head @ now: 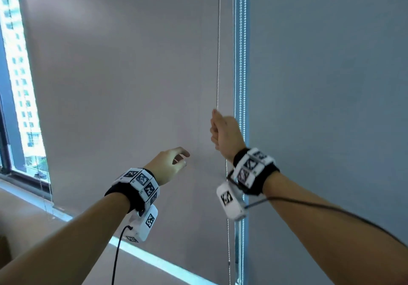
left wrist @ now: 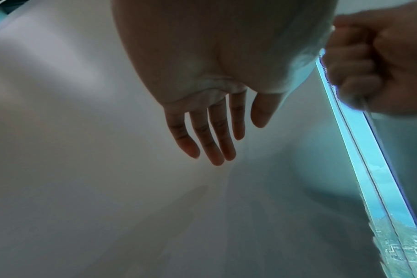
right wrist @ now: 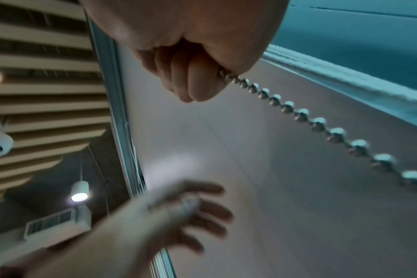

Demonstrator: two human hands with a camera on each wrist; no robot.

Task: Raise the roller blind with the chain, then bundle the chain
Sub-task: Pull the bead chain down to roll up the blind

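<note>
The right hand [head: 225, 131] is raised in front of the roller blind [head: 123, 81] and closed in a fist around the bead chain [head: 218, 48]; its grip is tight on the chain, which runs straight up and taut from the top of the fist, so this looks like a pull in progress. In the right wrist view the metal beads come out between the curled fingers [right wrist: 193, 82] and the palm, a hold that keeps the chain from slipping under load. The chain hangs near the blind's right edge, just left of the bright strip of window [head: 240, 63] between this blind and the next blind [head: 331, 85]. A slack length drops below the right wrist towards the floor

The left hand [head: 170, 163] is lower and to the left, apart from the chain, its grip wide with fingers [left wrist: 202, 135] spread and holding nothing; it seems placed to take the chain for the next pull, hand over hand. The blind covers most of the window, though daylight shows under its bottom edge, so raising is at most partly done and bundling is yet to come
</note>
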